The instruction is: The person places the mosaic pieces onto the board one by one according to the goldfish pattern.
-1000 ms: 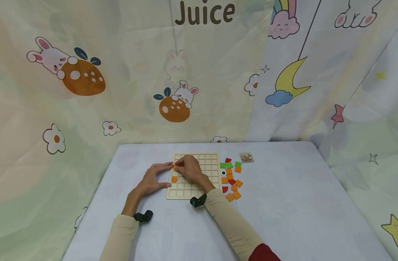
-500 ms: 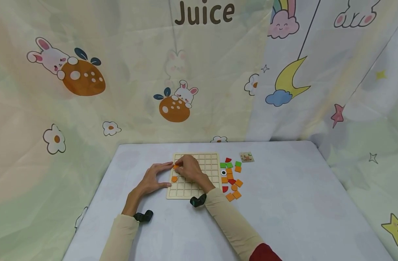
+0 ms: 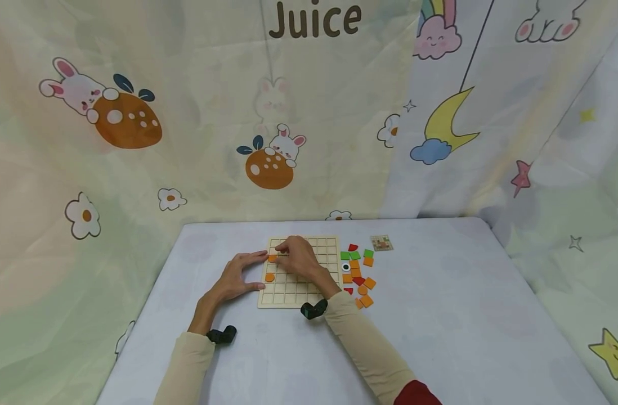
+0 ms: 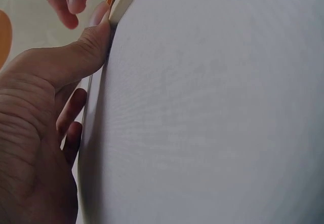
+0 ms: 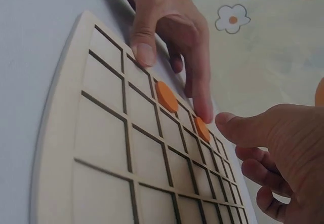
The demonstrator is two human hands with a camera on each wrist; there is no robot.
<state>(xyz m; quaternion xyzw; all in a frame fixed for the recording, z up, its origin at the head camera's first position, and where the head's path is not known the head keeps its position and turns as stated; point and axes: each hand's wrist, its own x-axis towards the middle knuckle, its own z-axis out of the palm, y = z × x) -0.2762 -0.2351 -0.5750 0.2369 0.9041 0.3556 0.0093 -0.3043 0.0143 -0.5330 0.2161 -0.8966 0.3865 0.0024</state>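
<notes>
A pale wooden grid board (image 3: pixel 283 296) lies on the white table. My left hand (image 3: pixel 232 279) steadies its left edge, thumb and a fingertip touching the rim with the fingers spread. Two orange pieces sit in the leftmost column: a round one (image 5: pixel 166 97) between thumb and forefinger, and another (image 5: pixel 202 129) farther up beside the left fingertip, its shape partly hidden. My right hand (image 3: pixel 300 260) hovers over the board's upper left, its thumb apart from the farther piece in the right wrist view. Nothing shows in its fingers.
Right of the board lie loose orange squares (image 3: pixel 366 301), red pieces (image 3: pixel 352 247), green pieces (image 3: pixel 368 253), a black-and-white eye piece (image 3: pixel 345 267) and an orange disc (image 3: pixel 362 290). Behind them is a small patterned card (image 3: pixel 382 243). A printed cloth hangs beyond the table.
My right hand has let go of the farther orange piece and drawn slightly up and right, leaving it in the left column. My left hand stays at the board's edge.
</notes>
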